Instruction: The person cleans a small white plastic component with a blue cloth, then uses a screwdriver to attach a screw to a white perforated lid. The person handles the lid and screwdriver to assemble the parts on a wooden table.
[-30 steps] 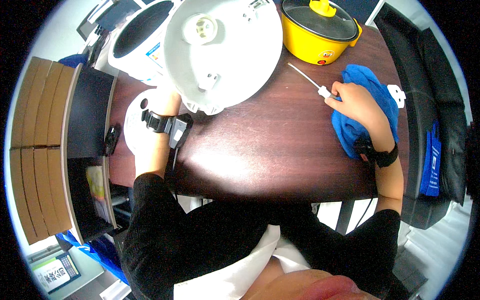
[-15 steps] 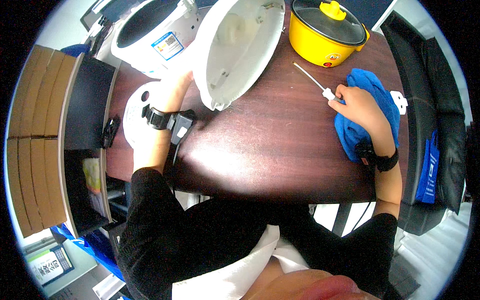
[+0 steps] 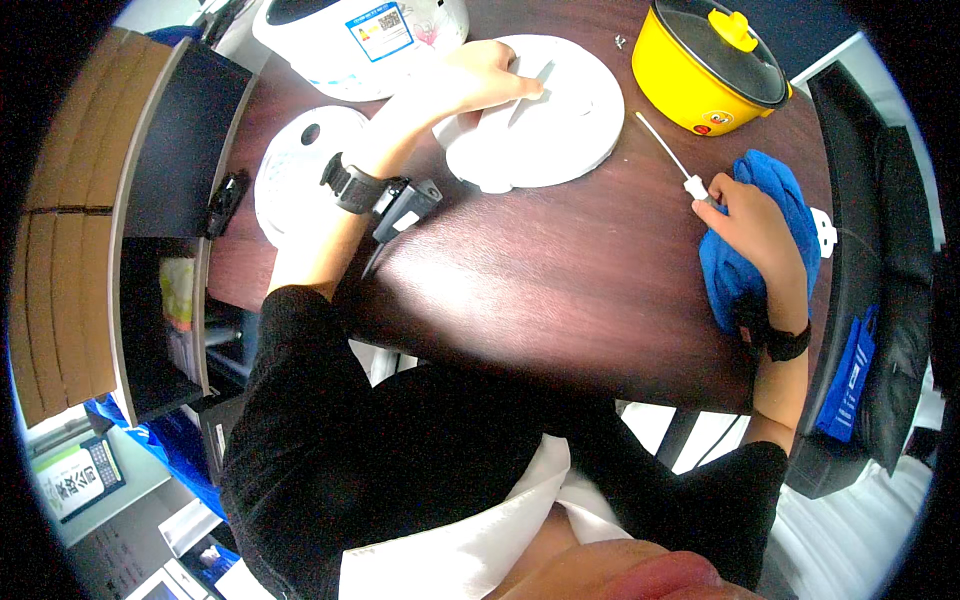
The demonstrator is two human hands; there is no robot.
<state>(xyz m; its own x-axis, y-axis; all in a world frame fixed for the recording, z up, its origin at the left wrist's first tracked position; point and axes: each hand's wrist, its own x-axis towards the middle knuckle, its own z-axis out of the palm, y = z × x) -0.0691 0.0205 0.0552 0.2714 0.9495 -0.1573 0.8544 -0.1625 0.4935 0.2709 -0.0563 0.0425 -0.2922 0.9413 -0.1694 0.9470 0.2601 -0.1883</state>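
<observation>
A round white appliance lid (image 3: 575,150) lies smooth side up on the brown table, left of the yellow pot. My left hand (image 3: 478,78) reaches over it from the left, its fingers closed at the raised grip in the lid's middle. Over at the right, my right hand (image 3: 750,220) is closed round a screwdriver (image 3: 668,150); its long thin shaft points away to the upper left. Part of the screwdriver's handle is hidden in that hand. Beneath the right hand and wrist is a crumpled blue cloth (image 3: 768,180).
The white appliance body (image 3: 325,60) stands at the far left. A yellow electric pot (image 3: 680,85) with a dark lid is at the far right. A flat white disc (image 3: 285,185) with a hole lies left, and a white power strip (image 3: 824,232) sits by the right edge.
The lid, held up on edge with its inside showing, has come down flat with its outside up. My left hand has moved right with it; the right hand keeps the screwdriver.
</observation>
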